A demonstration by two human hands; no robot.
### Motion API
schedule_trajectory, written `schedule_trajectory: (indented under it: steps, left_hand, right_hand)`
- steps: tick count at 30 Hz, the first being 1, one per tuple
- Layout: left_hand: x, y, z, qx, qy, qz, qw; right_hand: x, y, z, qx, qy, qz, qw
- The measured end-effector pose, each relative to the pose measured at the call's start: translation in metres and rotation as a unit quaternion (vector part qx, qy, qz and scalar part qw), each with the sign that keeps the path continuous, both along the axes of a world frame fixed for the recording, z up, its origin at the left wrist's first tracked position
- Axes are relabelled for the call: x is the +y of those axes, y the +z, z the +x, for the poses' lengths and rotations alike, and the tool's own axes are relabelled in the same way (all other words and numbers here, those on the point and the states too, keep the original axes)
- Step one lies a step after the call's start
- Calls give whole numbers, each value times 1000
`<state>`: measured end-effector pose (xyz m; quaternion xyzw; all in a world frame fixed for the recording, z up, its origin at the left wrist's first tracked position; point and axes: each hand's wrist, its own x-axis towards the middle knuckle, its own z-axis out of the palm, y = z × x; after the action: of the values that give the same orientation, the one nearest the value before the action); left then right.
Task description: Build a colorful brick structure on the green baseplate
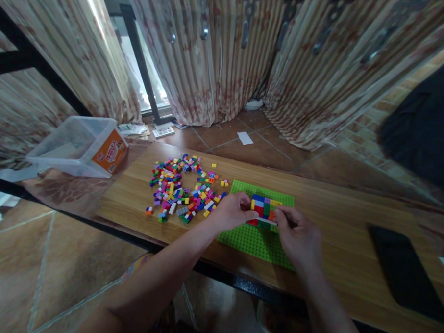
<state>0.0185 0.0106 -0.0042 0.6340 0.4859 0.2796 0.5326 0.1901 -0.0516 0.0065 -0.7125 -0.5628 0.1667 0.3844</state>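
Note:
A green studded baseplate (253, 241) lies on the wooden tabletop in front of me. On or just above it is a block of toy building bricks (261, 203) in blue, red, purple, green, yellow and orange. A narrow white brick (266, 220) runs along its near side. My left hand (234, 211) is closed at the block's left end, thumb along the near side. My right hand (300, 234) grips the opposite end between thumb and fingers. Whether the block's underside touches the baseplate is hidden.
Many loose bricks (169, 186) are spread left of the baseplate. Farther left stands a clear plastic bin (72, 145) with an orange label. A black flat object (405, 268) lies on the table at right. Striped curtains (219, 63) hang beyond the table.

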Motion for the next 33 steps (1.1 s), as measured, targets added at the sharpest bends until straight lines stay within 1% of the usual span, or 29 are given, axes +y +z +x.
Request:
schedule_trajectory:
  steps: [2,4,9,14,18,23,28,31,33]
  left_hand:
    - [1,-1,-1,-30,-18,-36,999]
    - [1,-1,-1,-37,-26,-53,998]
    - [-2,3,0,15,-12,-32,999]
    - [-4,1,3,36,2,-39,999]
    - [-4,-2,2,68,0,-20,997]
    - [-4,-4,-4,49,-35,2,998]
    - [-7,-3,-5,53,-58,18,997]
    - [-4,2,-11,55,-100,58,992]
    - [1,8,-25,64,-127,104,984]
  right_hand:
    - [0,0,1,-13,1,-1,1000]
    - [0,-1,2,-23,3,-4,1000]
    - [2,-2,1,-16,1,-7,1000]
    - [3,-2,2,-29,-13,-54,998]
    - [3,-3,3,-44,-15,-81,996]
    - [4,-5,3,-72,-16,-102,992]
    - [7,-8,1,-91,-17,-85,992]
    - [10,-10,1,-96,-18,-74,992]
    - [11,-12,1,-97,-17,-68,993]
